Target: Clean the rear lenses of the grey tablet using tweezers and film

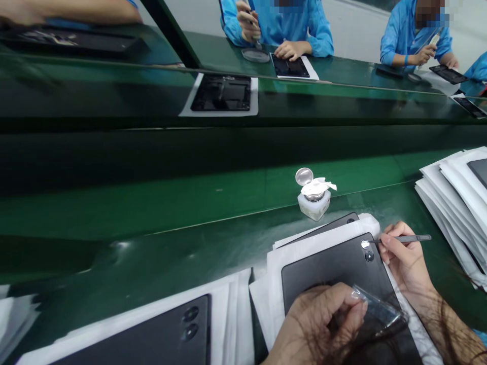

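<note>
Left hand (319, 317) of the person beside me is pinching a small, clear, flexible plastic film (380, 306) over a flat, dark grey, round-cornered panel (327, 268) with two round lenses. That panel is lying, slightly turned, on thin white sheets (274, 284) directly before the person. Right hand (405, 256) is gripping a slim grey rod-like tool (416, 238), possibly tweezers, its tip pointing at the bright upper lens (365, 244); whether it is touching, I cannot tell. Fine work at this lens is apparently the step in hand; the next move is calling, I judge, for a steady tip and a film held clear of both lenses. To the left, a second dark grey panel (152, 334) is resting on white sheets. Beyond, a squarish, translucent white bottle (314, 207) is standing with its round metal lid open and white tissue showing. Farther off, a black, rectangular device frame (224, 94) is lying on a white sheet, while co-workers in blue (321, 35) are handling similar dark pieces.
</note>
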### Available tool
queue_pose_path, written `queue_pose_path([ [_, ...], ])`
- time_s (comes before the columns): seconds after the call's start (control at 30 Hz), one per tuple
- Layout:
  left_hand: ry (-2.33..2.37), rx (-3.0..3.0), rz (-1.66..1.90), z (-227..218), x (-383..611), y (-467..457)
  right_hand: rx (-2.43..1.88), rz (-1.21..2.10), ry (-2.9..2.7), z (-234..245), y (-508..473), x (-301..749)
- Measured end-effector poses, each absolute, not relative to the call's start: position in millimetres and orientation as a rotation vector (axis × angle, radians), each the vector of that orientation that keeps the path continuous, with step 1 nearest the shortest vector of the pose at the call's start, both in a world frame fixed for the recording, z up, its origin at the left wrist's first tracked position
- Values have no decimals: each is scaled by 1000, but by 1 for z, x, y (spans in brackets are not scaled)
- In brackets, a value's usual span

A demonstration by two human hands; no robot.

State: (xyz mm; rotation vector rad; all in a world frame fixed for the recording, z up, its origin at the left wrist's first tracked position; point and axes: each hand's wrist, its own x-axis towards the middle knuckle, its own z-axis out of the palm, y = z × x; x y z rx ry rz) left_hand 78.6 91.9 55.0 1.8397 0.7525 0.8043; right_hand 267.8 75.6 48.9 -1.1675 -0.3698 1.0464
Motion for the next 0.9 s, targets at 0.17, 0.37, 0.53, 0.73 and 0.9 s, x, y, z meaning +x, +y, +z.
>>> queue_pose_path([
  [0.17, 752, 1853, 831, 53, 81, 94, -1173, 1048, -371, 47, 76, 267],
  [0.37, 747, 1830, 841, 56, 81, 94, -1172, 1047, -374, 45, 76, 269],
  [0.53, 819, 1828, 788, 53, 80, 90, -1173, 1047, -373, 44, 75, 269],
  [0.73, 840, 1841, 765, 58, 82, 92, -1164, 1043, -386, 45, 76, 268],
  [0.9, 853, 1824, 778, 56, 81, 91, -1163, 1031, -408, 44, 75, 268],
])
